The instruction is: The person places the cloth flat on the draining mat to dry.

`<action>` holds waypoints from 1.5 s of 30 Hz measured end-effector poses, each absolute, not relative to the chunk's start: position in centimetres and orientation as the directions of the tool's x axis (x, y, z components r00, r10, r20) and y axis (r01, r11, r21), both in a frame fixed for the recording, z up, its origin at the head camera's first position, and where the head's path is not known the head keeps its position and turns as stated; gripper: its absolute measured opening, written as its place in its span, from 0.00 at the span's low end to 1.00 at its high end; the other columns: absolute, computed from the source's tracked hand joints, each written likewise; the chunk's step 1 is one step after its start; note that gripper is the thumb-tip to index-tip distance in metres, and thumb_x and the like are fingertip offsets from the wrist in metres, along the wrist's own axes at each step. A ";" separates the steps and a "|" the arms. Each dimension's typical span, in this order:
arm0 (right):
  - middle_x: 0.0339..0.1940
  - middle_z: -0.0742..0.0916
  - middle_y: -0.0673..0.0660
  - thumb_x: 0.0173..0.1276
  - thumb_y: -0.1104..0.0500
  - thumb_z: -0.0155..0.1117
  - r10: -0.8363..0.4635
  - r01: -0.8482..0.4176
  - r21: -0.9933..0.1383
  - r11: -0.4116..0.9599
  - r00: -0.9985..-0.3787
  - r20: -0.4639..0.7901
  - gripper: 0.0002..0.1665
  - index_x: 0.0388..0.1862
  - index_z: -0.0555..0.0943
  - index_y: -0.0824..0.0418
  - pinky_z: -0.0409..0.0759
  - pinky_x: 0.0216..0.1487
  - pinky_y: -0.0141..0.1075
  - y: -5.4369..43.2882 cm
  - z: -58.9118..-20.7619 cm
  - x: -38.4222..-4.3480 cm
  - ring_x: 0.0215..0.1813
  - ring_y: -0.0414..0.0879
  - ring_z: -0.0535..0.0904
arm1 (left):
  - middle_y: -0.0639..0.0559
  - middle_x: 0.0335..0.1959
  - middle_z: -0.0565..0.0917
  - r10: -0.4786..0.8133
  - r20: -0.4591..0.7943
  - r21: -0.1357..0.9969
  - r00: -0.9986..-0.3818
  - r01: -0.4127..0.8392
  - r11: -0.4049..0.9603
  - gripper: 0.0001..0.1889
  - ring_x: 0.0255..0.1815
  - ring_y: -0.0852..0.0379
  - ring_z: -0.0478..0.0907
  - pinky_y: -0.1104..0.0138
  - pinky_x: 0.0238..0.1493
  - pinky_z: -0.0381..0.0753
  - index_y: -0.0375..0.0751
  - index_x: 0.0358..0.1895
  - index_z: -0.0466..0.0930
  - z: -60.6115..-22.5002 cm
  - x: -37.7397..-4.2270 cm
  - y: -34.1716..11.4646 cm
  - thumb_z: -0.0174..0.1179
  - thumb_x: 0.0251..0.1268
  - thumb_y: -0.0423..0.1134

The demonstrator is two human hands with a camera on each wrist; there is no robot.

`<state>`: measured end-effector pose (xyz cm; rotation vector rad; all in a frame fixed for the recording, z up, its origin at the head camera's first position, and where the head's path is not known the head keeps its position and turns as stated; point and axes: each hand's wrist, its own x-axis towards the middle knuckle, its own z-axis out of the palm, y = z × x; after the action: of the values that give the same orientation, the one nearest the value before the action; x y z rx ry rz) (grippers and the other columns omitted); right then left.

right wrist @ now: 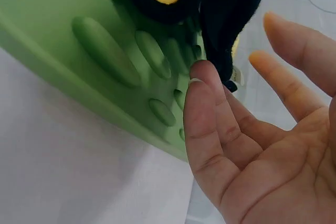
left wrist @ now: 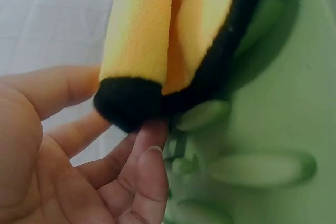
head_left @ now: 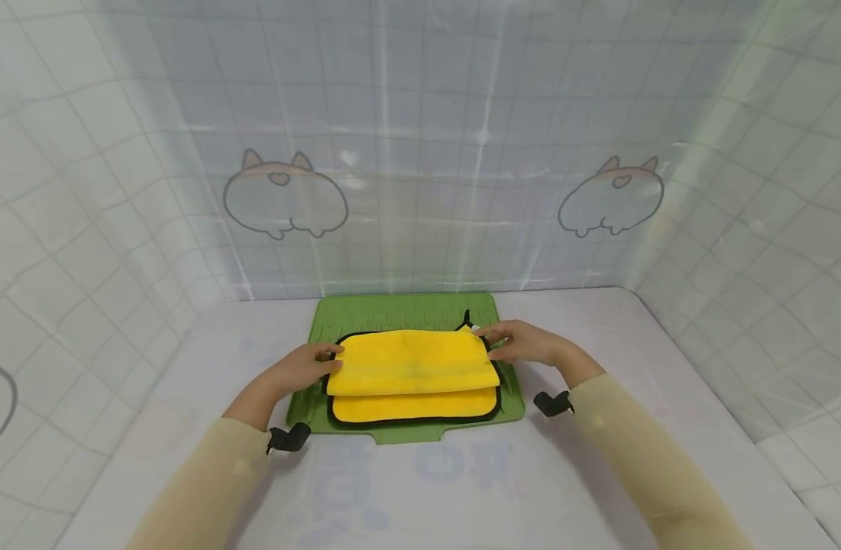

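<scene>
A yellow cloth (head_left: pixel 413 359) with black edging lies folded over itself on a green ribbed mat (head_left: pixel 399 305). Its top layer stops short of the lower one at the near side, and a small black loop (head_left: pixel 467 317) sticks out at the far right corner. My left hand (head_left: pixel 303 373) touches the fold's left end; in the left wrist view, loosely bent fingers (left wrist: pixel 149 174) rest against the black-edged corner. At the right end is my right hand (head_left: pixel 530 342), fingertips at the edge. In the right wrist view those fingers (right wrist: pixel 202 119) look relaxed and spread beside the black edging.
The mat lies on a pale table surface (head_left: pixel 420 504) with faint printed marks. Whitish sheets with a grid pattern stand as walls (head_left: pixel 427 153) at the back and both sides. Black wrist-worn devices (head_left: pixel 289 438) sit by both cuffs.
</scene>
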<state>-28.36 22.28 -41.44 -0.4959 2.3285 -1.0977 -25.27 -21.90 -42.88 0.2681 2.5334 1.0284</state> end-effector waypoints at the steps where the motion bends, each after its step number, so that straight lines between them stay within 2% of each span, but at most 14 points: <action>1: 0.69 0.75 0.66 0.73 0.57 0.64 -0.519 -0.097 -0.791 0.603 -0.801 -0.297 0.32 0.75 0.70 0.56 0.82 0.55 0.48 22.1 -41.4 -28.5 0.59 0.55 0.80 | 0.33 0.64 0.73 0.313 -0.277 0.701 -0.908 0.032 0.713 0.25 0.55 0.42 0.76 0.50 0.53 0.78 0.38 0.72 0.69 -42.9 -25.4 -21.8 0.54 0.78 0.45; 6: 0.70 0.75 0.63 0.75 0.56 0.63 -0.504 -0.060 -0.799 0.598 -0.804 -0.317 0.30 0.74 0.71 0.54 0.81 0.57 0.47 21.1 -41.9 -29.3 0.64 0.54 0.77 | 0.33 0.69 0.70 0.300 -0.234 0.700 -0.925 0.054 0.712 0.23 0.68 0.35 0.67 0.44 0.61 0.72 0.38 0.71 0.70 -43.3 -26.2 -21.3 0.53 0.79 0.43; 10: 0.69 0.76 0.60 0.75 0.56 0.63 -0.487 -0.049 -0.808 0.587 -0.819 -0.304 0.28 0.72 0.73 0.55 0.81 0.58 0.47 20.7 -42.6 -30.0 0.65 0.54 0.76 | 0.32 0.71 0.67 0.294 -0.197 0.691 -0.935 0.080 0.718 0.22 0.71 0.32 0.63 0.42 0.63 0.71 0.37 0.69 0.72 -43.7 -26.8 -21.1 0.53 0.79 0.42; 16: 0.69 0.77 0.60 0.75 0.57 0.63 -0.480 -0.076 -0.819 0.568 -0.839 -0.256 0.24 0.67 0.77 0.60 0.82 0.57 0.47 20.7 -43.2 -30.6 0.61 0.53 0.79 | 0.33 0.70 0.69 0.294 -0.162 0.683 -0.942 0.108 0.722 0.20 0.67 0.33 0.68 0.45 0.59 0.76 0.38 0.67 0.75 -44.1 -27.3 -21.3 0.56 0.77 0.40; 20: 0.67 0.79 0.59 0.73 0.57 0.65 -0.451 -0.099 -0.809 0.579 -0.865 -0.218 0.21 0.64 0.81 0.58 0.82 0.56 0.45 20.9 -43.1 -30.6 0.57 0.50 0.82 | 0.35 0.70 0.70 0.279 -0.153 0.683 -0.948 0.103 0.723 0.20 0.62 0.37 0.75 0.50 0.54 0.80 0.41 0.66 0.76 -43.8 -27.5 -21.5 0.57 0.76 0.40; 25: 0.65 0.80 0.58 0.71 0.57 0.68 -0.415 -0.104 -0.822 0.559 -0.894 -0.169 0.22 0.63 0.82 0.57 0.82 0.55 0.46 21.1 -42.8 -30.8 0.52 0.49 0.83 | 0.35 0.70 0.71 0.259 -0.125 0.686 -0.958 0.105 0.720 0.20 0.57 0.39 0.77 0.55 0.47 0.82 0.42 0.66 0.77 -42.7 -27.6 -21.3 0.58 0.75 0.40; 29: 0.61 0.81 0.58 0.69 0.58 0.70 -0.367 -0.077 -0.844 0.530 -0.919 -0.146 0.23 0.62 0.82 0.57 0.83 0.53 0.46 21.2 -42.5 -31.3 0.49 0.50 0.84 | 0.34 0.67 0.73 0.244 -0.099 0.683 -0.965 0.112 0.722 0.23 0.54 0.41 0.79 0.58 0.41 0.81 0.43 0.70 0.73 -42.1 -28.0 -21.1 0.58 0.75 0.39; 33: 0.61 0.81 0.59 0.68 0.59 0.71 -0.314 -0.081 -0.854 0.514 -0.944 -0.099 0.24 0.63 0.82 0.57 0.84 0.52 0.44 21.1 -42.2 -31.6 0.49 0.50 0.84 | 0.34 0.65 0.73 0.234 -0.081 0.682 -0.969 0.117 0.722 0.28 0.49 0.43 0.79 0.60 0.36 0.79 0.45 0.75 0.67 -42.0 -28.6 -21.0 0.59 0.74 0.39; 39: 0.67 0.77 0.60 0.69 0.63 0.69 -0.252 -0.078 -0.871 0.484 -0.966 -0.054 0.25 0.64 0.80 0.57 0.84 0.52 0.47 20.7 -41.8 -32.2 0.48 0.52 0.84 | 0.35 0.72 0.67 0.228 -0.062 0.673 -0.972 0.128 0.729 0.34 0.59 0.39 0.76 0.58 0.40 0.81 0.46 0.79 0.57 -41.9 -29.5 -20.7 0.59 0.74 0.37; 45: 0.73 0.73 0.57 0.70 0.63 0.68 -0.204 -0.062 -0.863 0.502 -0.978 -0.049 0.27 0.67 0.78 0.54 0.81 0.56 0.49 20.3 -41.9 -32.9 0.53 0.54 0.81 | 0.36 0.78 0.56 0.223 -0.050 0.658 -0.973 0.136 0.740 0.38 0.65 0.36 0.71 0.55 0.46 0.81 0.45 0.81 0.52 -42.1 -30.2 -20.1 0.59 0.73 0.32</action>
<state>-32.86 20.27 -41.90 -0.2311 2.5952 -1.4812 -30.19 -20.08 -42.07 0.2919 2.8122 1.0490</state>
